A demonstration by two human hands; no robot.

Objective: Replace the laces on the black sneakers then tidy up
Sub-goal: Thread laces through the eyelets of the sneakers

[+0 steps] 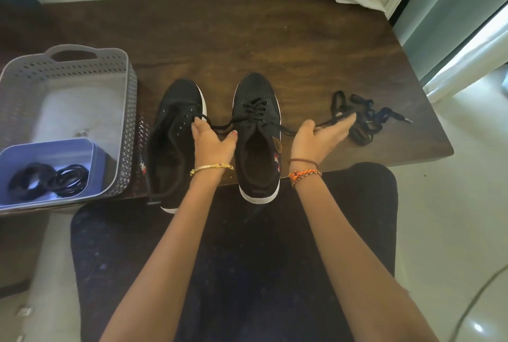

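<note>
Two black canvas sneakers with white soles are being kept side by side near the front edge of the dark wooden table (275,39): the laced right sneaker (257,132) and the unlaced left sneaker (171,138). One end of the black lace (220,125) is being pinched by the left hand (211,141), the other end by the right hand (320,136). A loose pile of black laces (357,119) is lying just beyond the right hand. Coiled black laces (49,180) are being held in a blue tub (55,146) inside the grey perforated plastic basket (125,110).

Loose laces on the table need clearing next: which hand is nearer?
Right hand: its fingertips lie beside the loose laces. The left hand sits between the sneakers, pinching a lace end.
</note>
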